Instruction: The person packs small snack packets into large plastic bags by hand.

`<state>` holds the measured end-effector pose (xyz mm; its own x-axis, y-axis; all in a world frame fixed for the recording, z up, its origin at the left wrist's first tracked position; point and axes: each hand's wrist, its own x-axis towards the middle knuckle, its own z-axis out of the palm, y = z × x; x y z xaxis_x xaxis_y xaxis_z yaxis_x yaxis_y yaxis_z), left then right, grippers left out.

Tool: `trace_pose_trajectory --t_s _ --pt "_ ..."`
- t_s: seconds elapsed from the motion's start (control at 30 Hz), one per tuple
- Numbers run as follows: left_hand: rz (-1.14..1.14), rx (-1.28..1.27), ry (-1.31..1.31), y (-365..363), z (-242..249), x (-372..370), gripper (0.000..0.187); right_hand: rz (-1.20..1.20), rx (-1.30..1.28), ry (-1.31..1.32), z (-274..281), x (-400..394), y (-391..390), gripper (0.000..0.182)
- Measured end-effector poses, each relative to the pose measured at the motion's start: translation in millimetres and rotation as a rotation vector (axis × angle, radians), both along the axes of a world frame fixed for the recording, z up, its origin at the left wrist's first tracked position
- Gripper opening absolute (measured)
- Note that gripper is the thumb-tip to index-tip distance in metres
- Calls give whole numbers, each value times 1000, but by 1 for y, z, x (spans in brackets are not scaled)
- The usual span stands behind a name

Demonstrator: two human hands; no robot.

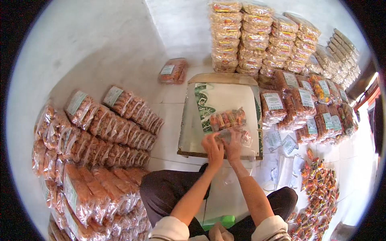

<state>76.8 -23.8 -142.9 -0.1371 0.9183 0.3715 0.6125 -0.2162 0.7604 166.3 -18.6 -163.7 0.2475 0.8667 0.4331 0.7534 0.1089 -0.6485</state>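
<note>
A clear plastic bag of small, colorfully wrapped snacks lies on a low table with a white and green patterned top. My left hand and my right hand are side by side at the near end of this bag, close to the table's front edge. Both have bent fingers closed on the bag's loose plastic. Part of the film sticks out to the right of my right hand. The fingertips are partly hidden, so the exact grip is hard to make out.
Stacked bags of brown snacks rise on the left, with more labeled packs at the right. Pale snack packs line the back wall. Paper labels and a heap of small wrapped snacks lie on the right floor.
</note>
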Motion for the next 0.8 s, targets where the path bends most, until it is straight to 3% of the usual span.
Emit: trace_pose_trajectory --t_s 0.03,0.13,0.23,0.37,0.43,0.47,0.53,0.6,0.67,0.8 --pt "-153 133 128 13 1 -6 50 -9 -64 118 7 -2 -2 55" --pt "-325 122 197 33 4 -16 63 -20 41 71 1 -4 1 55" --pt "-381 122 84 39 0 -19 64 34 -19 70 -3 -1 1 55" --pt "-366 129 36 25 -11 -17 57 56 56 39 -7 -2 3 56" --pt "110 -141 -459 8 -22 -6 44 -5 53 7 -7 -6 6 54" --pt "113 -139 -454 4 -23 -7 44 -2 53 12 -6 -9 7 54" --pt "21 -508 -295 -8 -19 -6 32 -65 -47 39 -2 -11 5 52" --pt "55 -401 -368 -9 -39 -4 32 -69 0 6 -1 -11 2 52" --pt "19 -268 -153 -9 -51 -7 30 -72 60 -23 0 -11 5 51" --pt "-49 -545 -405 -20 -31 -13 27 -107 55 -100 -20 -14 8 51"
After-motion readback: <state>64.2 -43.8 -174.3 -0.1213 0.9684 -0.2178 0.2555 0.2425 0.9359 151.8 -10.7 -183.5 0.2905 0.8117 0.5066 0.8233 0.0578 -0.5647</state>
